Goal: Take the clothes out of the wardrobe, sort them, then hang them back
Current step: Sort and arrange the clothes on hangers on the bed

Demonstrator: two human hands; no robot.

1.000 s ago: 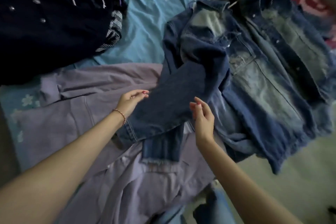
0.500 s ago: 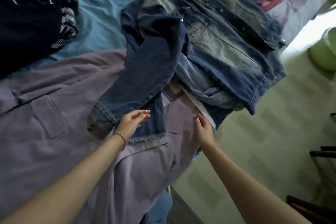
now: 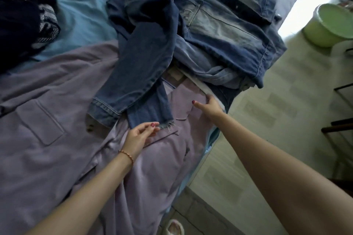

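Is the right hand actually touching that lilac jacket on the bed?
Touching. The head view shows the right hand lying on the lilac jacket near the bed edge, its fingertips tucked in beneath the pile of denim, no gap visible.

I find no legible text, label, brand or number on anything before me. The denim jacket (image 3: pixel 200 30) carries no marking I can read.

The denim jacket (image 3: pixel 219 25) lies at the far side of the bed, one sleeve (image 3: pixel 137 74) extending toward the person across the large jacket (image 3: pixel 47 129) spread on the near side. The dark garments (image 3: pixel 21 25) lie far left. The basin (image 3: pixel 333 25) stands on the floor (image 3: pixel 277 120) to the right.
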